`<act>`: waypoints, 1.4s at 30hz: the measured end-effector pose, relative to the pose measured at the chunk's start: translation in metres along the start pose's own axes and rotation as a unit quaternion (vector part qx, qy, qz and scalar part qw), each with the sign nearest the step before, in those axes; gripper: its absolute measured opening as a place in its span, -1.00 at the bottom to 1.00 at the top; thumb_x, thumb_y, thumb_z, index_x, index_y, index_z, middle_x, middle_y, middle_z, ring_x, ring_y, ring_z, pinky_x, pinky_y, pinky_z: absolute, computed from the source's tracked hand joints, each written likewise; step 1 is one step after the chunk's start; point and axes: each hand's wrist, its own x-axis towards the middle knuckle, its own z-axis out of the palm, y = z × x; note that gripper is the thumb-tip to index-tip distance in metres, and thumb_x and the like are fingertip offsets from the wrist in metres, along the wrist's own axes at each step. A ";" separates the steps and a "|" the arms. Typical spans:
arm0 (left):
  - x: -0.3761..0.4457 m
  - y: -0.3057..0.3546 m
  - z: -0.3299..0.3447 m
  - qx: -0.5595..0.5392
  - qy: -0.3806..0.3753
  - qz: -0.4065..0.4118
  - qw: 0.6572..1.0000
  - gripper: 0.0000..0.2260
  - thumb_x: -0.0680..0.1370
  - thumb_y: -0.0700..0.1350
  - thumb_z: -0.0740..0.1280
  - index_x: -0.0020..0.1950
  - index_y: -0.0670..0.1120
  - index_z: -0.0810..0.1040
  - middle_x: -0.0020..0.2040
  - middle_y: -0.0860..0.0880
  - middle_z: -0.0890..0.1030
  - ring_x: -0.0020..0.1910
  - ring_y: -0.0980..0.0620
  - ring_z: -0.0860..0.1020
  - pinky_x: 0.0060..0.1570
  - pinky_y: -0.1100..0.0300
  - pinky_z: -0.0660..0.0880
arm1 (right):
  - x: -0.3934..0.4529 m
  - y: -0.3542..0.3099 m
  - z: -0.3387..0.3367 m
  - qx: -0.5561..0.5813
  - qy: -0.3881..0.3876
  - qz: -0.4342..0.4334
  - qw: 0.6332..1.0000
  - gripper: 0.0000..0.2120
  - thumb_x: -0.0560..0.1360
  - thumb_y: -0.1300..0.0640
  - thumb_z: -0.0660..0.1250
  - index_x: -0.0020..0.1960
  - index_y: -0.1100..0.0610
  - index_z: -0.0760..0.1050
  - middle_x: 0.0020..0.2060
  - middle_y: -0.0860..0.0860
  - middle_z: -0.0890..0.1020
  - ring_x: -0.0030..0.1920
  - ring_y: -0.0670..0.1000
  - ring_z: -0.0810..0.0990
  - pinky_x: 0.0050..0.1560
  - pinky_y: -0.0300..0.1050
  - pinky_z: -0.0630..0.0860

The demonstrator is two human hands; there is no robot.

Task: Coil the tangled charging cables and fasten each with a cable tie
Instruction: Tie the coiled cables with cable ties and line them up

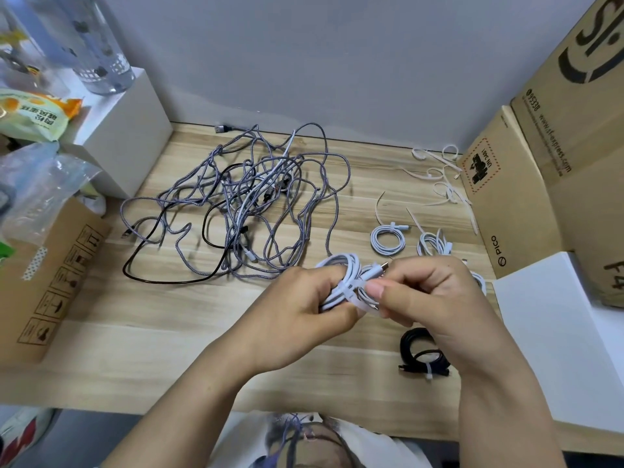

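Both hands meet just above the wooden surface [169, 336], near its front edge and right of centre. The left hand [297, 312] has its grip curled round a coiled white charging cable [341, 265], the loops bunched under fingers and thumb. The right hand [429, 292] pinches at the same coil from the other side, thumb and forefinger closed on the white cable tie [353, 288] that wraps the bundle; a metal plug tip [383, 266] of the cable pokes out just above the thumb.

Behind the left hand, across the middle of the surface, sprawls a tangled heap of grey braided cables [263, 197], with a thin black cable [162, 280] looping out of it toward the front left.

To the right of the heap lie two white coils already tied: one neat round coil [387, 239] and, just beside it, a looser one [434, 244]. Part of another white coil shows behind the right hand, mostly hidden. Farther back, near the wall, loose cable ties [442, 177] lie scattered. Close to the front edge, under the right wrist, sits a coiled black cable [420, 352] fastened with a white tie.

Cardboard boxes [526, 184] stand along the right side, a white box [553, 332] in front of them. Another cardboard box [50, 282] sits at the left edge, with plastic bags [37, 184] above it.
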 end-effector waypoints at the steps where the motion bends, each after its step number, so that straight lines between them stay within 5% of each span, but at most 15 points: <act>1: 0.000 0.001 0.000 0.018 0.002 0.001 1.000 -0.72 0.47 0.00 0.26 -0.13 -0.24 0.51 -0.39 -0.07 0.31 -0.41 0.05 0.24 -0.40 0.19 0.17 | 0.000 0.001 0.000 -0.002 -0.005 -0.001 1.000 -0.75 0.23 -0.06 0.39 -0.50 0.08 0.53 -0.59 0.07 0.35 -0.50 -0.06 0.23 -0.45 -0.29 0.19; 4: -0.001 0.004 0.000 0.065 0.004 -0.003 0.998 -0.78 0.47 -0.03 0.27 -0.16 -0.19 0.51 -0.42 0.02 0.27 -0.43 0.08 0.23 -0.42 0.22 0.17 | 0.000 0.001 0.000 -0.010 -0.014 -0.001 1.000 -0.79 0.24 -0.05 0.37 -0.51 0.02 0.53 -0.62 -0.11 0.36 -0.53 -0.14 0.23 -0.45 -0.37 0.20; 12: -0.004 0.004 -0.001 0.163 -0.007 0.009 0.987 -0.77 0.37 0.13 0.15 -0.27 -0.02 0.31 -0.45 0.04 0.32 -0.44 0.07 0.28 -0.43 0.16 0.17 | 0.002 -0.002 -0.002 -0.082 -0.016 0.040 0.996 -0.75 0.29 0.11 0.38 -0.55 0.06 0.48 -0.63 -0.12 0.24 -0.54 -0.15 0.16 -0.48 -0.34 0.13; 19: -0.004 0.003 -0.010 -0.032 -0.056 -0.035 0.997 -0.73 0.45 0.09 0.10 -0.20 -0.01 0.51 -0.41 0.04 0.48 -0.33 0.03 0.45 -0.23 0.08 0.37 | 0.000 -0.003 -0.001 -0.049 0.007 0.036 0.998 -0.72 0.27 0.19 0.36 -0.60 0.04 0.45 -0.66 -0.14 0.31 -0.56 -0.17 0.21 -0.48 -0.40 0.17; 26: -0.006 0.002 -0.013 -0.052 -0.099 -0.041 0.993 -0.83 0.49 0.12 0.13 -0.15 0.16 0.50 -0.32 0.03 0.43 -0.27 0.03 0.39 -0.18 0.01 0.36 | 0.000 -0.007 -0.001 -0.069 0.024 0.029 0.997 -0.60 0.28 0.27 0.44 -0.64 0.01 0.41 -0.67 -0.15 0.29 -0.58 -0.18 0.22 -0.50 -0.39 0.15; 32: -0.005 0.002 -0.013 -0.037 -0.087 -0.039 0.995 -0.78 0.52 0.10 0.13 -0.20 -0.01 0.40 -0.33 -0.05 0.33 -0.29 -0.10 0.31 -0.26 -0.06 0.31 | 0.000 -0.009 0.000 -0.083 0.009 0.025 0.996 -0.60 0.30 0.26 0.45 -0.62 -0.05 0.47 -0.66 -0.14 0.27 -0.57 -0.17 0.22 -0.50 -0.41 0.14; 37: -0.004 0.008 -0.013 0.003 -0.087 -0.025 0.996 -0.74 0.55 -0.02 0.17 -0.27 0.32 0.44 -0.38 0.10 0.29 -0.38 0.15 0.26 -0.35 0.19 0.20 | 0.001 -0.006 0.001 -0.108 0.001 0.044 0.993 -0.73 0.24 0.14 0.38 -0.60 -0.07 0.50 -0.64 -0.13 0.28 -0.53 -0.15 0.20 -0.49 -0.36 0.13; 42: -0.006 0.010 -0.014 0.054 -0.099 -0.022 0.993 -0.74 0.55 -0.03 0.16 -0.27 0.29 0.42 -0.38 0.12 0.34 -0.38 0.17 0.30 -0.36 0.27 0.19 | 0.002 -0.009 -0.003 -0.124 -0.056 0.056 0.989 -0.54 0.38 0.27 0.46 -0.60 -0.08 0.48 -0.64 -0.14 0.27 -0.54 -0.16 0.20 -0.48 -0.38 0.14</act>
